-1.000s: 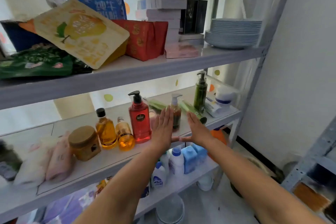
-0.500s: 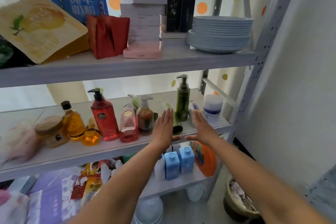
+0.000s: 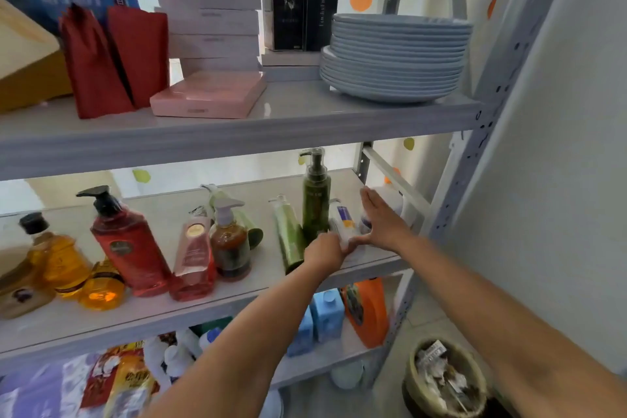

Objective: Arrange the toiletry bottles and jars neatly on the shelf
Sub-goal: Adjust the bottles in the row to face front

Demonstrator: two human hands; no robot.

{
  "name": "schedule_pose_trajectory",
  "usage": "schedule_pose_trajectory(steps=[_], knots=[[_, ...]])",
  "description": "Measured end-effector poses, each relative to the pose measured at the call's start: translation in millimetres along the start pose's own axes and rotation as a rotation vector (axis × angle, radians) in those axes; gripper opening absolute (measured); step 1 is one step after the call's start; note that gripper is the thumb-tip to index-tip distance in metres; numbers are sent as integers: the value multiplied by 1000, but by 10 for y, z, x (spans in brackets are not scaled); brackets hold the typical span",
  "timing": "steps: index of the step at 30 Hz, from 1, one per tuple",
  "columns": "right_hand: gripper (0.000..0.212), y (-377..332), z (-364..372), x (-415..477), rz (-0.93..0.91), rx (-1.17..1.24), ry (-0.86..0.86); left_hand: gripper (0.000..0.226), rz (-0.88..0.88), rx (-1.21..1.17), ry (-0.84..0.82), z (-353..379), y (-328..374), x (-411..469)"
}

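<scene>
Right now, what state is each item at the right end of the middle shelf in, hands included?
Tall dark green pump bottle: upright.
Pale green plastic tube: lying flat.
White tube with blue-and-orange label: gripped at its near end.
Left hand: grips that tube.
Right hand: open, fingers straight.

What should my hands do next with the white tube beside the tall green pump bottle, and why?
Probably stand the white tube upright next to the green pump bottle. It lies tilted between both hands: the left hand grips its lower end, the right hand lies flat beside it, while that bottle stands upright.
</scene>
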State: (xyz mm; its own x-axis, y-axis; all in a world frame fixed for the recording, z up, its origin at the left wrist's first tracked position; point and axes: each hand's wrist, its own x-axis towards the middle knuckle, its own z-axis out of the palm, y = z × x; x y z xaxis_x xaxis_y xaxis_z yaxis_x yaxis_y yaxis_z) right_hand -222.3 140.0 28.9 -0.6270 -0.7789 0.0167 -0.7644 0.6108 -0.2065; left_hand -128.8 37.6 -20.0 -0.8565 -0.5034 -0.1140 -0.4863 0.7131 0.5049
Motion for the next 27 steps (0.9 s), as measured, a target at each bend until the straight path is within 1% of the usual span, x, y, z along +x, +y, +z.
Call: schedule_pose_trajectory(steps=[2,4,6,7,9,14,17,22,25,27], knots=[[110,56,-65,156,-13,3,-11,63,-88,-62,-70,88,47,119],[91,101,-116,332,-14,20,-19,66,-169,-174,-117,175,66,233],[67,141,-139,496,-19,36,-39,69,-242,-267,-118,236,89,345],[59,163,-138,569,-27,31,-54,70,-276,-295,-112,258,104,401],[52,208,-130,713,-48,13,-87,72,-341,-363,-99,287,146,481],[49,296,-104,1092,-104,-1,-182,75,-506,-616,-102,258,276,578],[50,309,-85,1247,-138,-2,-230,65,-525,-716,-66,234,296,569],[52,317,-62,1439,-122,39,-275,41,-468,-847,24,264,231,425],[54,306,-64,1522,-90,151,-254,35,-372,-927,72,331,171,357],[62,319,-74,1579,-73,251,-271,30,-318,-967,109,372,175,335]])
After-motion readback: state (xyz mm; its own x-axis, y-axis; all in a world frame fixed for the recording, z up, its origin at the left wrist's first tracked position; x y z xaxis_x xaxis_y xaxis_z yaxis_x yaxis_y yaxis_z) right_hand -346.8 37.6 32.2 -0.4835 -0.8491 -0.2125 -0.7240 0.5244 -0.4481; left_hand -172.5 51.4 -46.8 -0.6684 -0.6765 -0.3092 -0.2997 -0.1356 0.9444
